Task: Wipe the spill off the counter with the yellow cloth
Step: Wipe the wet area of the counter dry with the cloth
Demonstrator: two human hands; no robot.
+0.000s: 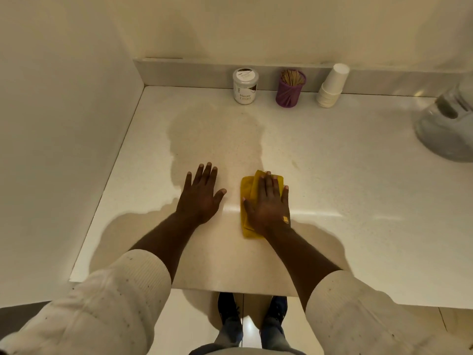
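A folded yellow cloth [247, 187] lies flat on the white counter [358, 175], near its front middle. My right hand [268, 203] presses down on the cloth, palm flat and fingers spread over it. My left hand [201, 192] rests flat on the bare counter just to the left of the cloth, fingers apart, holding nothing. A faint yellowish smear [294, 163] shows on the counter a little beyond and to the right of the cloth. Most of the cloth's middle is hidden under my right hand.
Against the back ledge stand a white jar labelled Masala Extract [245, 85], a purple holder of wooden sticks [290, 88] and a leaning stack of white paper cups [332, 85]. A grey rounded appliance [448, 124] sits at the right edge. A wall bounds the left.
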